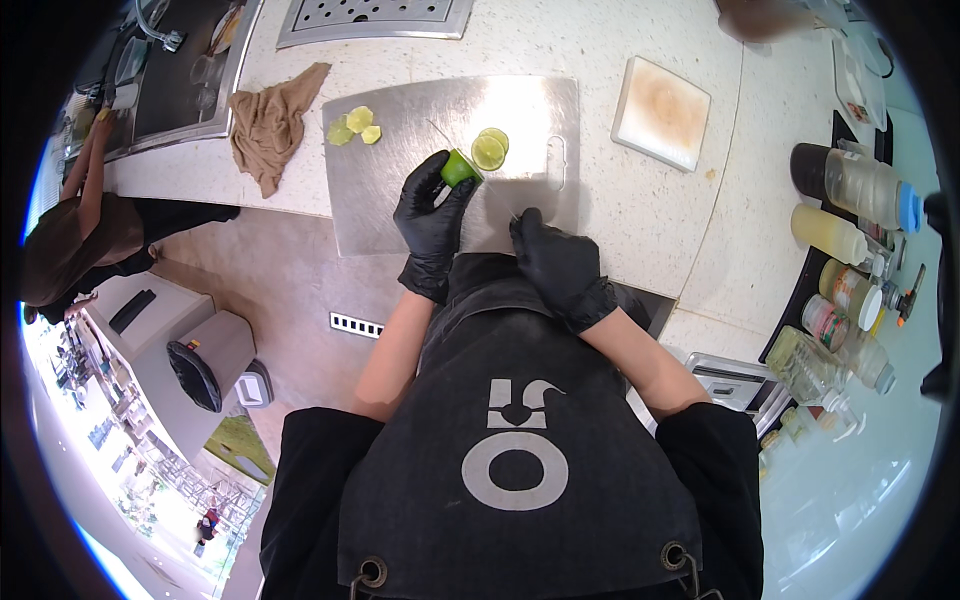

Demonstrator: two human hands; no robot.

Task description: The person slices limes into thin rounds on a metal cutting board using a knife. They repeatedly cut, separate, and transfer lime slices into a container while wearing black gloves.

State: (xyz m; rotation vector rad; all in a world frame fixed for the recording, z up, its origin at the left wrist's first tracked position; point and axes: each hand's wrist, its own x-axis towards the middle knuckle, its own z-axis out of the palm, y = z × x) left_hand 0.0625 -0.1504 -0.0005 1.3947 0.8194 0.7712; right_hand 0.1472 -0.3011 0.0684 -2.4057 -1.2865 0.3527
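Observation:
My left hand (pixel 430 222), in a black glove, grips a green lime (pixel 458 169) with thumb and fingers on a metal cutting board (pixel 385 195). In my right hand (pixel 560 265), also black-gloved, is a knife (pixel 497 202); its thin blade, seen nearly edge-on, runs up beside the cut end of the lime. The knife's handle is hidden inside my closed fingers. Round lime slices (pixel 489 152) lie partly overlapping just past the blade. Several paler lime pieces (pixel 358 121) rest near the board's far left corner.
A brown cloth (pixel 275 125) lies left of the board, near a sink (pixel 190 100) where another person (pixel 95 225) stands. On the right are a white block (pixel 662 113) and several bottles (pixel 865 185). A perforated metal tray (pixel 375 18) is at the back.

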